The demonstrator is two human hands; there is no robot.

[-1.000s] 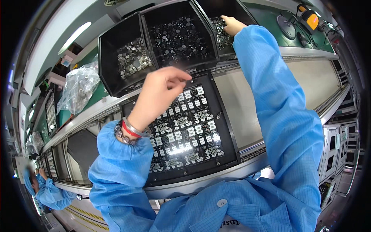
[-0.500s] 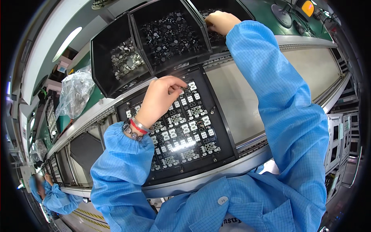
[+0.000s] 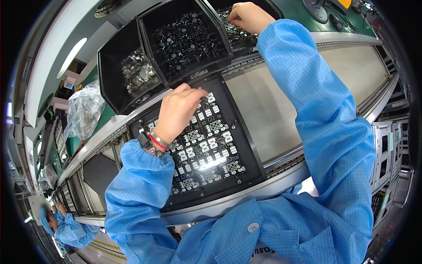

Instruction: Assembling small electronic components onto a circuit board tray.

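Note:
My left hand (image 3: 178, 110) is over the upper part of a circuit board panel (image 3: 206, 154) crowded with white and dark components. Its thumb and fingers are pinched together at the panel's far edge; whatever they hold is hidden. The panel lies in a black carrier frame (image 3: 246, 152). Farther off, my right hand (image 3: 250, 18) hovers at the right-hand black bin (image 3: 239, 37), which contains small metallic parts. Those fingers are bent together, and I cannot make out anything between them.
The middle black bin (image 3: 189, 42) holds dark round pieces, the left bin (image 3: 140, 70) shiny metal ones. A conveyor rail (image 3: 285, 160) runs along the carrier. Clear plastic bags (image 3: 85, 108) lie at left. A co-worker in blue (image 3: 70, 229) sits farther left.
The view has shifted slightly. My left fingers have closed together at the panel's far edge. My right hand's fingers, earlier partly hidden by the bin's wall, now show above the metal parts.

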